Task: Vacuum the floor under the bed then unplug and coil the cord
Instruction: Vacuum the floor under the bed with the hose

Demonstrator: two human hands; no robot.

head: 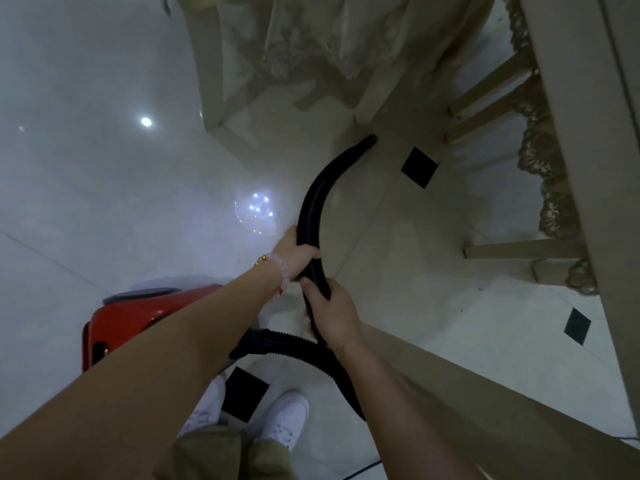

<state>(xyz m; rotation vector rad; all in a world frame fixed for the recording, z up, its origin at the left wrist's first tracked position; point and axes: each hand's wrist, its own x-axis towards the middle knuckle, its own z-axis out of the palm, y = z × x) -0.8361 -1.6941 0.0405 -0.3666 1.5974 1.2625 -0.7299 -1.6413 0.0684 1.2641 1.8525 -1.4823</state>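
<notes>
Both hands, left hand (pixel 297 252) and right hand (pixel 331 311), clench the smooth curved black vacuum wand (pixel 313 209) above its ribbed hose (pixel 287 344) over glossy floor tiles (pixel 104 185).

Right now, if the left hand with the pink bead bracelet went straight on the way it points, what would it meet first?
Past the curved black vacuum tube that the left hand grips, probably only glossy white floor, then the beige lace-draped furniture. Depth is unclear.
</notes>
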